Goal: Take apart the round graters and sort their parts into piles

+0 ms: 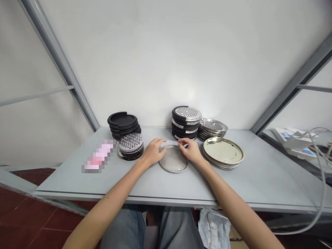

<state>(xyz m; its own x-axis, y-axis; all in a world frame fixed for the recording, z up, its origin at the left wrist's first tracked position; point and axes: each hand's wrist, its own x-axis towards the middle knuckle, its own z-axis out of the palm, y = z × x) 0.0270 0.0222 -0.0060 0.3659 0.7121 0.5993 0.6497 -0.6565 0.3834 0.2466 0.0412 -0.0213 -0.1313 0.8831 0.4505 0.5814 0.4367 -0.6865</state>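
A shallow round metal lid [173, 159] with a raised rim lies on the table in front of me. My left hand [154, 152] is at its upper left rim, fingers curved and apart, the thumb touching the edge. At the upper right rim is my right hand [191, 150], thumb and fingertips brought close together on the edge. Left of my hands is a stack of grater discs [131, 143]. Shiny gold-toned round lids [223, 150] are piled to the right. Behind my right hand rises a stack of perforated discs with black rings [186, 121].
Black rings [123, 122] are stacked at the back left. More metal grater discs [214, 127] sit at the back right. A blurred pink item [100, 157] lies at left. A white cable [323, 180] hangs by the right end, and a plastic bag [214, 228] is below the table [269, 173].
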